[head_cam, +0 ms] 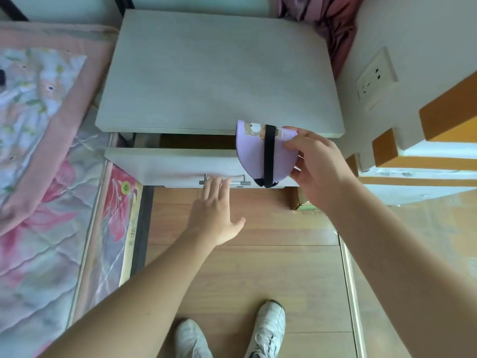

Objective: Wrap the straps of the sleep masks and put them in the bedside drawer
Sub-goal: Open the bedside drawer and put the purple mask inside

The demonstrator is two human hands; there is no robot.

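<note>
Pinched in my right hand (313, 166), the folded lilac sleep mask (258, 153) hung just above the drawer's (175, 164) right end, its black strap (269, 156) wound round it. My left hand (215, 210) reached the drawer handle (224, 182), fingers nearly straight. That drawer gaped only narrowly; I judged the mask might catch its front edge, or the strap slip loose.

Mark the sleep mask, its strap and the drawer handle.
sleep mask (251, 153): head view, lilac face left of the strap.
strap (269, 153): head view, middle of the black band.
drawer handle (241, 182): head view, bar's right end.
</note>
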